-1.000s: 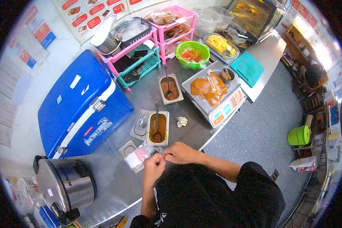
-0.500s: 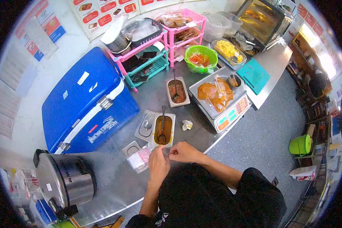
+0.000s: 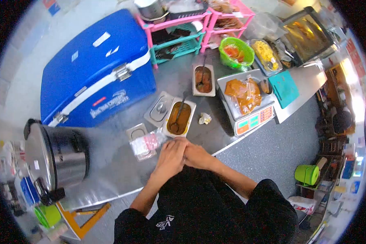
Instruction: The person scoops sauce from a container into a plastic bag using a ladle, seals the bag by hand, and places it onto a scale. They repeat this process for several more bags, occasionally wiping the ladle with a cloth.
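Observation:
My left hand [image 3: 171, 157] and my right hand [image 3: 199, 157] are closed and pressed together at the counter's front edge. Whatever lies between their fingers is hidden. Just beyond them stands a steel pan [image 3: 192, 110] of orange-brown sauce, with a dark ladle [image 3: 175, 125] resting in it. To the left, a pack of clear plastic bags [image 3: 144, 143] with a pink patch lies over a steel lid [image 3: 135, 132]. Another steel lid [image 3: 158, 109] touches the pan's left side. A crumpled whitish scrap [image 3: 205, 118] sits right of the pan.
Farther back are a second pan [image 3: 203, 90] with a ladle and a scale [image 3: 254, 118] bearing bags of orange sauce [image 3: 244, 95]. A blue cooler box [image 3: 97, 69] and a large steel pot [image 3: 65, 154] stand left. A green basket [image 3: 236, 61] is behind the scale.
My hands have drawn together; earlier their fingertips were pinched slightly apart. The camera view has tilted and shifted, so the counter items appear higher. The pan, bags and scale keep their places.

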